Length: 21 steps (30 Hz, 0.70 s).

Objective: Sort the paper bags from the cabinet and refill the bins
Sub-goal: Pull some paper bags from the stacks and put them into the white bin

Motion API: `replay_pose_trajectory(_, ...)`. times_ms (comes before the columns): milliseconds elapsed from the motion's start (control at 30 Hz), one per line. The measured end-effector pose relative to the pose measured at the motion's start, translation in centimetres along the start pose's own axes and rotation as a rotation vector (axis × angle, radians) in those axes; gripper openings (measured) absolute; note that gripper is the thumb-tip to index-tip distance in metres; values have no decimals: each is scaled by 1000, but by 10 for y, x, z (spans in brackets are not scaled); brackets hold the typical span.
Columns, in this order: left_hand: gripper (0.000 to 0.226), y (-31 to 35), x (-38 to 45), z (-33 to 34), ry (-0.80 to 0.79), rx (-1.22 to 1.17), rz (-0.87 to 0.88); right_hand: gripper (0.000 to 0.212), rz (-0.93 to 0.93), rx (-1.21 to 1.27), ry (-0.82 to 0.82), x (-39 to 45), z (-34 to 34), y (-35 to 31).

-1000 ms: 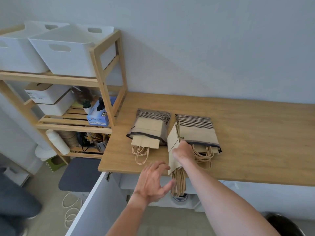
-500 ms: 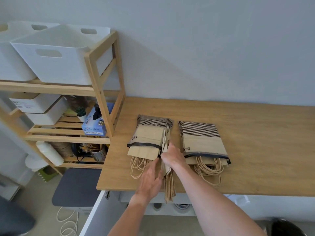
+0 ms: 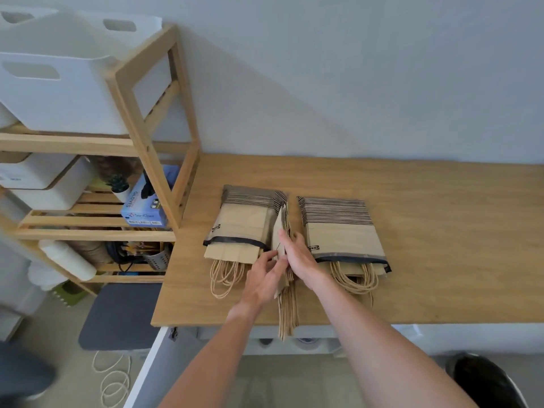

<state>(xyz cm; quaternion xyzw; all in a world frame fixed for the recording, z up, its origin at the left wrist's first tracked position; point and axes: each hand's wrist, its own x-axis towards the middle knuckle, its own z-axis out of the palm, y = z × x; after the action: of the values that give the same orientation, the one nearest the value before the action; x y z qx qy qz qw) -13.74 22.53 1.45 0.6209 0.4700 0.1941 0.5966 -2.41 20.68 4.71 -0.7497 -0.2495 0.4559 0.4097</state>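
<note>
Both hands now meet on the upright bundle of bags — right hand gripping, left hand pinching its edge, having closed in.

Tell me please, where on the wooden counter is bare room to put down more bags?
Bare counter lies right of the right bag stack, and along the wall behind both stacks. Crowded: the gap between left stack and right one, filled by both hands holding upright bags.
</note>
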Motion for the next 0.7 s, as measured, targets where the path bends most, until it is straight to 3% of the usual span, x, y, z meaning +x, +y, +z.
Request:
replay_pose_trajectory(200, 50, 6, -4, 8, 61, -30, -7, 81, -57, 124, -48, 4, -4, 13)
replay_pose_trajectory(367, 37, 11, -14, 6, 313, 55, 135, 70, -104, 102, -63, 5, -4, 17)
replay_pose_trajectory(533, 46, 6, -15, -4, 264, 250, 305, 80, -70, 130, -91, 2, -4, 24)
replay_pose_trajectory(600, 42, 7, -16, -2, 230, 256, 302, 85, -69, 145, -87, 0, -5, 26)
replay_pose_trajectory(700, 56, 6, -19, 3, 229, 221, 257, 88, -61, 164, -97, -2, -6, 27)
